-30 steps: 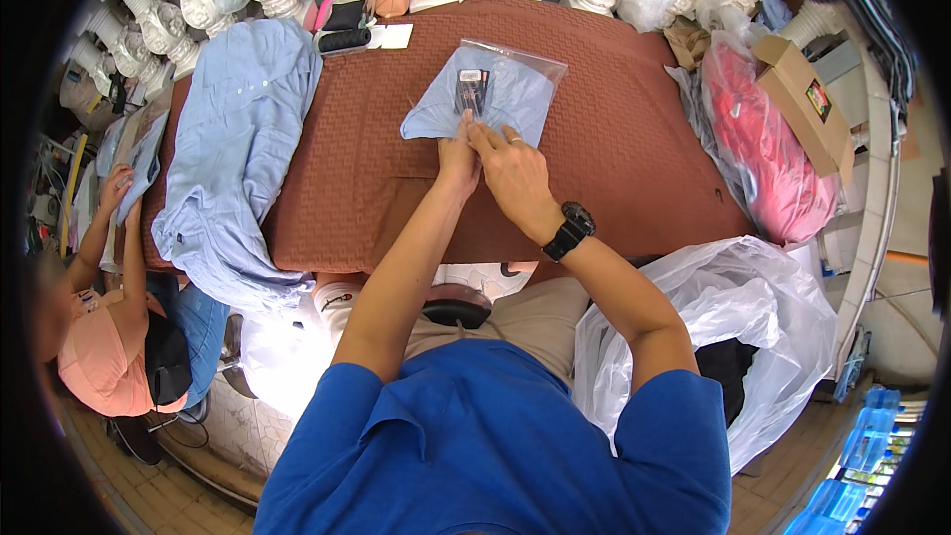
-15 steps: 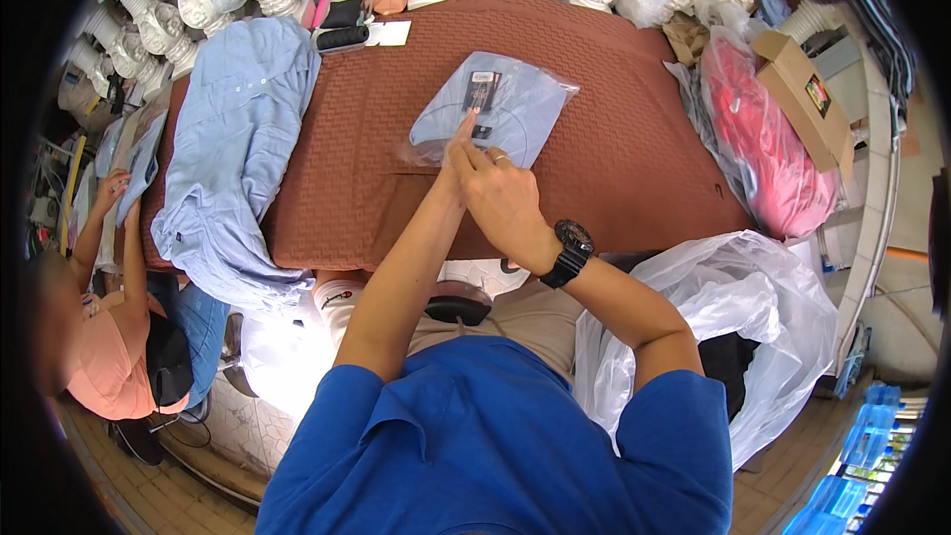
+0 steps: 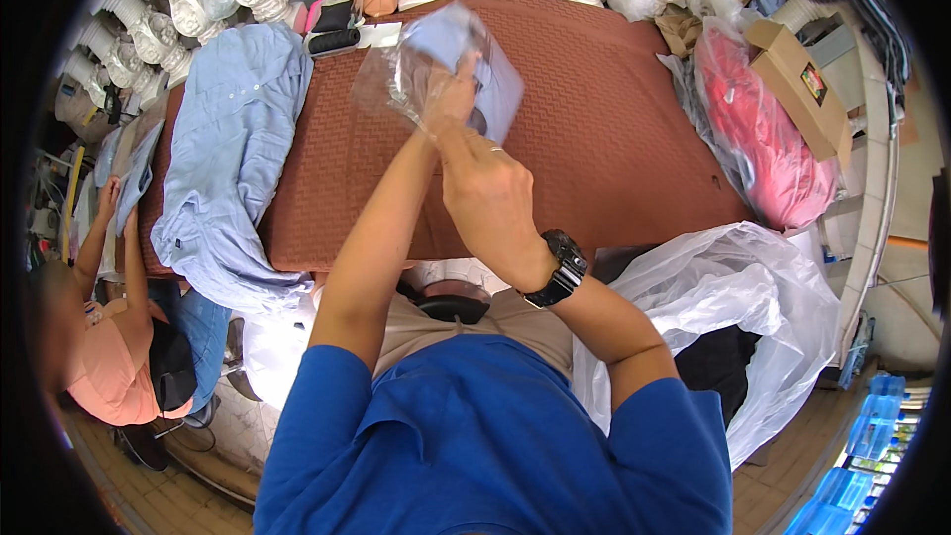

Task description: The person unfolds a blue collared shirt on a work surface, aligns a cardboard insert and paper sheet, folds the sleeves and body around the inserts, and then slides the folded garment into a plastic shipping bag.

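Note:
A folded light blue shirt (image 3: 500, 89) lies in a clear plastic bag (image 3: 381, 79), tilted and blurred over the far middle of the brown-covered table. My left hand (image 3: 451, 97) is against the bagged shirt, its fingers smeared by motion. Whether that hand is inside the bag or on top of it, I cannot tell. Closer to me, my right hand (image 3: 487, 188) is closed, its fingertips pinching the near edge of the bag beside my left wrist. A black watch (image 3: 563, 267) is on my right wrist.
Another light blue shirt (image 3: 233, 129) is spread over the table's left side. Pink garments in plastic (image 3: 748, 119) and a cardboard box (image 3: 797, 89) sit at the right. A large clear bag (image 3: 733, 287) stands near my right elbow. A co-worker (image 3: 119, 337) handles cloth at left.
The bagged shirt has shifted left and away from me, and its plastic now stands out loosely on the left. My left hand has moved farther onto it; my right hand has closed at the bag's edge.

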Tool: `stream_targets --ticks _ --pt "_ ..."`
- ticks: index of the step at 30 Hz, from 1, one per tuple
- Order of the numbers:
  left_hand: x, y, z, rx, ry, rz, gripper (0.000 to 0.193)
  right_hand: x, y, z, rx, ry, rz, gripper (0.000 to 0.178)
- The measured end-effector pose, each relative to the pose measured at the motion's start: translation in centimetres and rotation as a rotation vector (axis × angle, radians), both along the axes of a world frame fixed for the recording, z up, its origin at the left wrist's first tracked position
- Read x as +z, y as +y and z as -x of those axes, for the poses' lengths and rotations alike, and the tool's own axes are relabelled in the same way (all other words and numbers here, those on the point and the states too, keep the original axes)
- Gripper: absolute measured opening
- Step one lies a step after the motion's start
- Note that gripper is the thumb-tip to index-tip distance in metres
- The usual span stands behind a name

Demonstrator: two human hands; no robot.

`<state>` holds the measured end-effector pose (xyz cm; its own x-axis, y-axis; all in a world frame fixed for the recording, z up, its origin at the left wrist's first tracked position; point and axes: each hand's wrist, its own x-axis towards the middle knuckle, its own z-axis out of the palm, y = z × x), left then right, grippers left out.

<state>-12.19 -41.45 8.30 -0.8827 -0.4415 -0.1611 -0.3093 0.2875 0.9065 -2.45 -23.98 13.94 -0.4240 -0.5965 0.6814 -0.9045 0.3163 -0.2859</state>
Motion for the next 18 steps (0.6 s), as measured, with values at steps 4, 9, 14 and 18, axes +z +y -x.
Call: stream_targets --ticks 4,9,14,18 --pt "-0.5 0.8 0.6 0.008 0.562 0.995 0.071 -0.7 0.5 -1.6 -0.007 -0.239 0.001 0.036" --pt "-8.7 3.1 -5.6 -0.273 0.196 1.079 0.082 -4.6 4.1 -3.1 0.063 -0.533 -0.552 0.031" --pt "-9.9 4.0 -7.4 -0.347 0.125 0.713 0.091 -6.8 6.2 -1.5 0.051 -0.577 -0.703 0.031" --pt "-10.8 4.1 -9.3 -0.388 0.315 0.773 0.086 -7.2 5.3 1.7 -0.057 -0.456 -0.381 0.043"
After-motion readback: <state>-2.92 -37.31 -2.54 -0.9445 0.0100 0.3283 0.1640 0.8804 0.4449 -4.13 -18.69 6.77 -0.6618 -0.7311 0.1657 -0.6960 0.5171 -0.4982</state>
